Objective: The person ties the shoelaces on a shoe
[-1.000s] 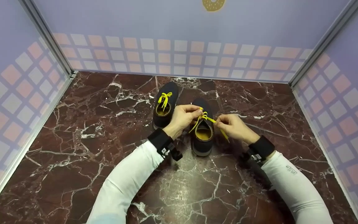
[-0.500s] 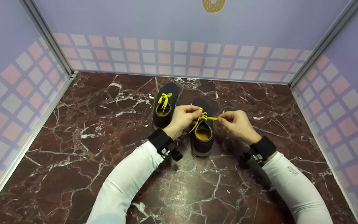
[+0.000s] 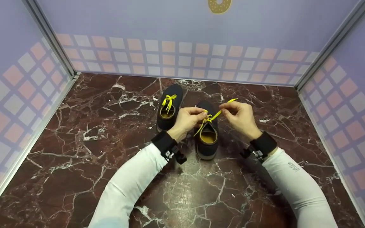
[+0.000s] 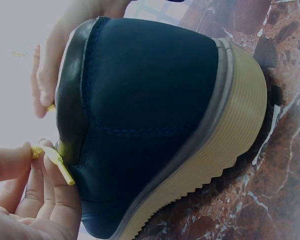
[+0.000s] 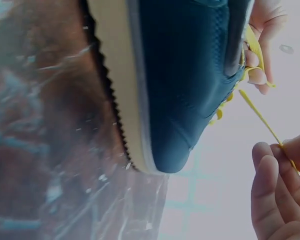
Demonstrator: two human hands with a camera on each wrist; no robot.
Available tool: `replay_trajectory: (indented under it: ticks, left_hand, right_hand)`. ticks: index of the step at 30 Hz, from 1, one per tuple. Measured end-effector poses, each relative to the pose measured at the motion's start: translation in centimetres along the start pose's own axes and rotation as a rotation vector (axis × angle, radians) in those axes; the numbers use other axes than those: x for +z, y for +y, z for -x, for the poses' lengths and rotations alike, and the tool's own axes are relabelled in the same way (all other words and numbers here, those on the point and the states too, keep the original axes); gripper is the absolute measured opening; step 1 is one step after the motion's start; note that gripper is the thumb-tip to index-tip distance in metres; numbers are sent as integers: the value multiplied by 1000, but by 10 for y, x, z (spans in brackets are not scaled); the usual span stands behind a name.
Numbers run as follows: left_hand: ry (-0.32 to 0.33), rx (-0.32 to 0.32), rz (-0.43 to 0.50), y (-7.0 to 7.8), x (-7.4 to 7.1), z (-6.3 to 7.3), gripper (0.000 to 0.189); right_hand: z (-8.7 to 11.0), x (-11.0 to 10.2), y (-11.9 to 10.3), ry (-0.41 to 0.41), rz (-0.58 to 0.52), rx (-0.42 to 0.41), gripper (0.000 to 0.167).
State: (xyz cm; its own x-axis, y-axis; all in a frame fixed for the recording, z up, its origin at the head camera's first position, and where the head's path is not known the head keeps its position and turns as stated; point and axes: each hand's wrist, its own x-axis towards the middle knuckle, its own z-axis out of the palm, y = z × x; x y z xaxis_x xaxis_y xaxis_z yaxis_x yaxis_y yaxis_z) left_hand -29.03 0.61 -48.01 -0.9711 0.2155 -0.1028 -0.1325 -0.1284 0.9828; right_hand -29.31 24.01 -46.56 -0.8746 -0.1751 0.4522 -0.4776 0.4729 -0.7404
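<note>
A dark shoe (image 3: 207, 150) with a yellow insole and a pale ridged sole stands upright on the floor between the hands. My left hand (image 3: 187, 122) pinches part of its yellow lace over the tongue; in the left wrist view the lace (image 4: 57, 162) lies between thumb and fingers. To the right of the shoe, my right hand (image 3: 241, 118) pinches the other lace end between thumb and forefinger. That lace (image 5: 260, 116) runs taut from the eyelets to the fingertips in the right wrist view. Some of the knot area is hidden behind the left fingers.
A matching dark shoe (image 3: 173, 90) with its yellow lace tied in a bow stands just left of the left hand. The marbled floor (image 3: 106, 152) is bordered by a back wall (image 3: 138, 22) and side walls with a tile pattern.
My right hand has swung up and away from me with its lace end, so that lace now slants upward from the shoe. The left hand keeps its pinch in place.
</note>
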Motion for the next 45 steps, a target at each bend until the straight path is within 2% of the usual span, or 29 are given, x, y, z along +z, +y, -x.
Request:
replay_trajectory:
  ticks: [5, 8, 11, 15, 19, 21, 26, 32, 35, 39, 43, 45]
  left_hand:
    - [4, 2, -6, -1, -1, 0, 30]
    - [3, 2, -12, -1, -1, 0, 30]
    - [4, 2, -17, -1, -1, 0, 28]
    - [8, 2, -20, 0, -1, -1, 25]
    - [5, 3, -29, 1, -1, -1, 27]
    - [-1, 3, -35, 1, -1, -1, 28]
    - [13, 5, -42, 2, -1, 0, 23]
    - [25, -9, -21, 0, -1, 1, 18]
    - [15, -17, -14, 0, -1, 0, 17]
    - [6, -9, -13, 0, -2, 0, 19]
    - [5, 8, -12, 0, -2, -1, 19]
    - [8, 16, -24, 0, -3, -1, 17]
  right_hand:
    - [-14, 10, -9, 13, -22, -25, 15]
    - [-22, 18, -14, 15, -59, -18, 9]
    - [-30, 26, -19, 5, -91, 1, 11]
    - [-40, 35, -22, -21, -123, 61, 18]
    - [-49, 43, -21, -67, -140, 153, 19]
    - [-53, 47, -20, -103, -121, 178, 17]
    - [-61, 55, -15, -249, -81, 197, 14]
    - [-69, 58, -9, -428, -82, 270, 19]
    - [-71, 56, -8, -486, -77, 308, 21]
    - [-71, 53, -8, -505, -28, 290, 22]
    - [-67, 45, -8, -479, 41, 213, 22]
    - [-64, 40, -6, -453, 40, 191, 21]
